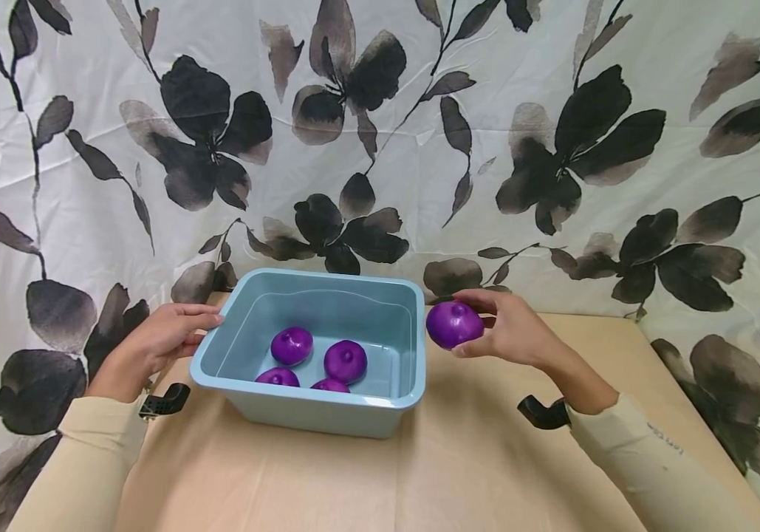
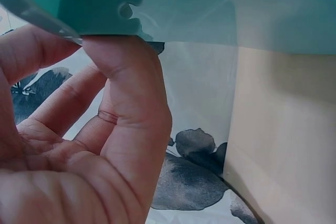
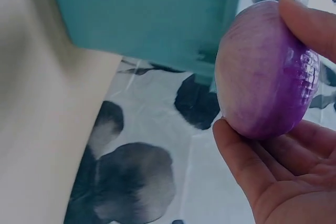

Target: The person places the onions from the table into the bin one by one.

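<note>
A light blue plastic bin [image 1: 313, 415] stands on the table with several shiny purple onions [image 1: 292, 346] lying inside. At its left end my left hand [image 1: 156, 341] pinches the rim; in the left wrist view bent fingers [image 2: 137, 87] press up under the lip. Just outside the right rim, my right hand [image 1: 519, 330] holds another purple onion [image 1: 449, 325] above the table, between thumb and fingers. The right wrist view shows this onion [image 3: 257, 77] from the side, paler on one face and glossy purple on the other. The bin's front wall partly hides two of the onions inside.
The bin rests near the back of a tan table [image 1: 473, 451]. Behind it hangs a white cloth [image 1: 446, 170] with dark flower prints, reaching down past the table's back and side edges. Each wrist wears a black band-mounted device [image 1: 544, 412].
</note>
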Demonstrator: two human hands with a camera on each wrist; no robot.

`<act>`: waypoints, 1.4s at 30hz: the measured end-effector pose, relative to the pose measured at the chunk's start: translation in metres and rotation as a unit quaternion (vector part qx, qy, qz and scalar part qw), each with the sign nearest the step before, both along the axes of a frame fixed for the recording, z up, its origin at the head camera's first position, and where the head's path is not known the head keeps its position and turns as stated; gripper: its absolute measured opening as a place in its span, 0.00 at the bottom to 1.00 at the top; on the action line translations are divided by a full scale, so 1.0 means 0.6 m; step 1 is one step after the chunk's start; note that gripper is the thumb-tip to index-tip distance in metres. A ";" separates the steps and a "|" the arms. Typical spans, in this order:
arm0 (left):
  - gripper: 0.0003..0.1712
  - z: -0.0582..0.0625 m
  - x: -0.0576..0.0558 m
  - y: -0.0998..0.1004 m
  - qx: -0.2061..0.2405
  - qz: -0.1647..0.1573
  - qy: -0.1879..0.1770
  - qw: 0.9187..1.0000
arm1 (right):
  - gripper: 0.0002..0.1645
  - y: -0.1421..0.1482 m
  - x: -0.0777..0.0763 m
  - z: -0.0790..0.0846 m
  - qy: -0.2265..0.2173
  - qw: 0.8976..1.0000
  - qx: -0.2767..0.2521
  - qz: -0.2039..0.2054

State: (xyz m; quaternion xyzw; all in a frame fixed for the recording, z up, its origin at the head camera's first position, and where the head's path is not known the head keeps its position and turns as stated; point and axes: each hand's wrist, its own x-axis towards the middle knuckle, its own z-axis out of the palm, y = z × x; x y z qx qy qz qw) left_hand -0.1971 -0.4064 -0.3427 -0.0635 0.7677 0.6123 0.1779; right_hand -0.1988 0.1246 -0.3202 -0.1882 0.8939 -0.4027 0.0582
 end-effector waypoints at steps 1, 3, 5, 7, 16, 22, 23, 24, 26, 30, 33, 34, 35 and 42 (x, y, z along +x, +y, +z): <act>0.26 0.001 0.000 0.000 0.000 0.001 -0.001 1.000 | 0.53 -0.003 0.001 0.004 0.001 1.000 -0.003 0.004; 0.25 0.002 0.001 0.001 -0.001 0.005 -0.004 1.000 | 0.52 -0.009 0.004 0.011 -0.001 1.000 -0.009 0.013; 0.25 0.002 0.003 0.001 -0.006 0.005 -0.004 1.000 | 0.51 -0.016 0.007 0.017 0.001 1.000 -0.012 0.020; 0.26 0.002 0.004 0.001 -0.009 0.002 0.000 1.000 | 0.51 -0.024 0.009 0.023 0.009 1.000 -0.010 0.026; 0.32 0.003 0.005 0.000 -0.010 -0.002 0.003 1.000 | 0.50 -0.070 0.007 0.040 0.044 0.997 0.008 0.058; 0.31 0.003 0.003 -0.004 -0.012 0.000 0.002 1.000 | 0.49 -0.102 -0.007 0.044 0.052 0.994 0.017 0.092; 0.31 0.002 0.003 -0.004 -0.012 0.000 0.002 1.000 | 0.49 -0.107 -0.009 0.044 0.051 0.994 0.016 0.098; 0.30 0.002 0.003 -0.004 -0.011 -0.001 0.002 1.000 | 0.49 -0.112 -0.012 0.044 0.050 0.993 0.016 0.105; 0.29 0.003 0.002 -0.004 -0.012 0.000 0.003 1.000 | 0.50 -0.121 -0.019 0.042 0.050 0.992 0.016 0.115; 0.26 0.005 0.000 -0.003 -0.019 0.002 0.006 1.000 | 0.50 -0.135 -0.035 0.035 0.061 0.989 0.027 0.129; 0.24 0.007 -0.001 -0.003 -0.020 0.003 0.006 1.000 | 0.51 -0.144 -0.047 0.027 0.063 0.989 0.036 0.132; 0.24 0.008 -0.001 -0.003 -0.020 -0.001 0.006 1.000 | 0.51 -0.147 -0.051 0.023 0.062 0.989 0.037 0.132; 0.24 0.008 -0.001 -0.003 -0.018 0.000 0.006 1.000 | 0.51 -0.149 -0.055 0.020 0.062 0.988 0.038 0.133; 0.27 0.007 -0.001 -0.002 -0.021 0.001 0.000 1.000 | 0.50 -0.161 -0.078 0.002 0.047 0.988 0.048 0.137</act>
